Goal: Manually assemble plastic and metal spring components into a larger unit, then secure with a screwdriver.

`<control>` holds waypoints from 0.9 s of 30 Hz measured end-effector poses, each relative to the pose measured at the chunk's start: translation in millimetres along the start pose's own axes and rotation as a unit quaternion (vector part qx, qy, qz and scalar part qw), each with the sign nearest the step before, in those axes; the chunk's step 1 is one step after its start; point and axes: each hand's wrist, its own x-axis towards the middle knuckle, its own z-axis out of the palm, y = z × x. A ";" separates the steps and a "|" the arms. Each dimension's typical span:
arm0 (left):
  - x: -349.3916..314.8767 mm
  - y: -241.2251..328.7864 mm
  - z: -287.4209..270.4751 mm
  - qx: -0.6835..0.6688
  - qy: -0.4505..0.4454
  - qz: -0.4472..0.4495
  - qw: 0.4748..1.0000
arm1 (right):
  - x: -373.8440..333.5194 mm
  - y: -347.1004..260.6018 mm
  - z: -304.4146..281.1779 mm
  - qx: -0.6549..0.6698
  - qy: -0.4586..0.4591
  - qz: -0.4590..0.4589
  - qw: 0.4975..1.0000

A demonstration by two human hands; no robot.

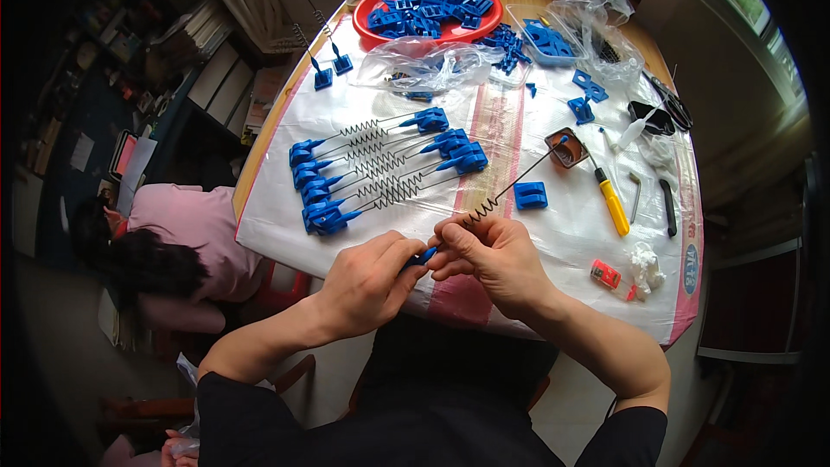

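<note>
My left hand [365,284] pinches a small blue plastic piece [420,259], mostly hidden by the fingers. Close beside it, my right hand [499,261] is closed round the near end of a thin dark wire rod with a coiled spring section [482,213]. The rod slants up and away to the right, and its blue-tipped end shows over a small brown square dish [568,154]. Whether the rod's near end sits inside the blue piece cannot be made out. A loose blue clip [530,195] lies on the table just beyond my right hand.
Several spring rods with blue clips [372,169] lie in a row at left. Farther back are a red basin [366,35] of blue parts, plastic bags [441,65] and two upright rods [323,78]. A yellow-handled screwdriver [613,206] lies right. Someone in pink [194,225] sits at left.
</note>
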 end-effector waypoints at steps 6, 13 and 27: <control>-16.2 3.9 12.1 -0.116 -0.017 -0.061 0.991 | -12.1 10.6 1.3 -0.107 0.003 -0.033 0.994; -10.7 -6.0 -14.1 0.047 0.097 -0.030 0.994 | 14.5 -45.4 5.6 -0.324 0.018 -0.225 0.919; -47.9 -65.2 -51.9 0.198 0.014 -0.036 0.979 | 51.0 -10.2 -25.4 -0.734 -0.080 -0.406 0.539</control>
